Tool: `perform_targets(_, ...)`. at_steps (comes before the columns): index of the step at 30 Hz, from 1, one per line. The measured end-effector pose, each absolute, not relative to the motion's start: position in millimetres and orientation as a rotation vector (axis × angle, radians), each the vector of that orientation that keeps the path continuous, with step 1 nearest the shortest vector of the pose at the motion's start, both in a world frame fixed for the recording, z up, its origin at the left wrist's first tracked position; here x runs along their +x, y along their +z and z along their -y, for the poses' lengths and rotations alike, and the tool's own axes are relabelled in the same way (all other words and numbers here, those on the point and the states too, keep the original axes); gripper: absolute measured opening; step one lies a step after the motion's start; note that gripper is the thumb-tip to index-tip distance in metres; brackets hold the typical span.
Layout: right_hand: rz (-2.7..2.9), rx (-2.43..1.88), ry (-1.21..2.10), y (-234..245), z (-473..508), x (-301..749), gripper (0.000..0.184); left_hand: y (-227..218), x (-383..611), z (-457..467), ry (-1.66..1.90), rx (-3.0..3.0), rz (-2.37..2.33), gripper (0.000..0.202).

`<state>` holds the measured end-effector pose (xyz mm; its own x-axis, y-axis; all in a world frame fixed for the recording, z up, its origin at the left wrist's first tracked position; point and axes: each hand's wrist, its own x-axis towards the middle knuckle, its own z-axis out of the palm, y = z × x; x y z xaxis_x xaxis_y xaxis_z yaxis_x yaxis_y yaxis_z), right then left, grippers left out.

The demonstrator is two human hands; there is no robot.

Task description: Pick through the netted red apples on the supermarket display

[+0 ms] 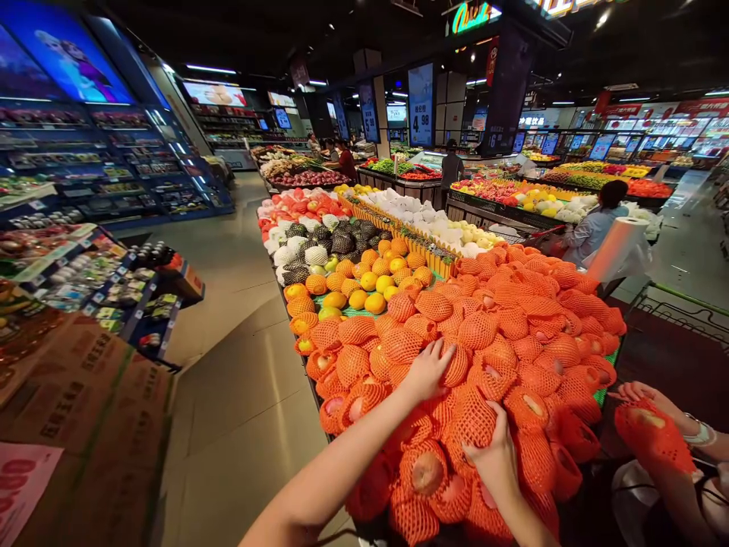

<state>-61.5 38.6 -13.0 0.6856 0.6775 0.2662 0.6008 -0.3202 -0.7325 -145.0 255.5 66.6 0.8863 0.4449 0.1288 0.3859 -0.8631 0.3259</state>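
Note:
A wide heap of fruit in red-orange foam nets (pixel 512 304) lies in front of me; the fruit kind is mostly covered, with pinkish skin showing through some openings. My left hand (pixel 426 372) reaches into the middle of the heap, its fingers curved over the side of a netted fruit (pixel 457 366). Nearer to me, my right hand (pixel 497 453) has its thumb and fingers around another netted fruit (pixel 471 418), which sits among the others. Just below it, a netted fruit (pixel 427 472) shows its brownish end through the net opening.
At the right edge, another person's hand (pixel 654 403) holds a netted fruit (pixel 652 437). Yellow mangoes (pixel 370 285) and black-netted fruit (pixel 342 241) lie beyond the heap. A plastic bag roll (pixel 618 247) stands at right, near a shopping cart (pixel 683 311). Cardboard boxes (pixel 85 410) are at left.

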Motion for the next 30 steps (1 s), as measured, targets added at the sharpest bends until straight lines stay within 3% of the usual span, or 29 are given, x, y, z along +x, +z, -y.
perform_targets(9,0.986,-2.164,0.231,-12,-33,-60,0.092,100,-146,-297,0.369,2.822,-0.715,0.091)
perform_targets(15,1.035,-2.189,0.209,-7,-37,-62,0.088,74,-127,-279,0.275,2.873,-0.65,0.115)
perform_targets(17,1.034,-2.183,0.196,-8,-37,-62,0.091,77,-125,-272,0.314,2.864,-0.623,0.113)
perform_targets(20,1.018,-2.182,0.229,-13,-35,-61,0.093,106,-139,-279,0.532,2.81,-0.643,0.104)
perform_targets(25,1.039,-2.175,0.253,-21,-35,-58,0.088,166,-194,-334,1.198,2.561,-0.974,0.09)
perform_targets(30,1.065,-2.148,0.195,-30,-36,-56,0.088,152,-224,-396,0.807,2.562,-1.325,0.093)
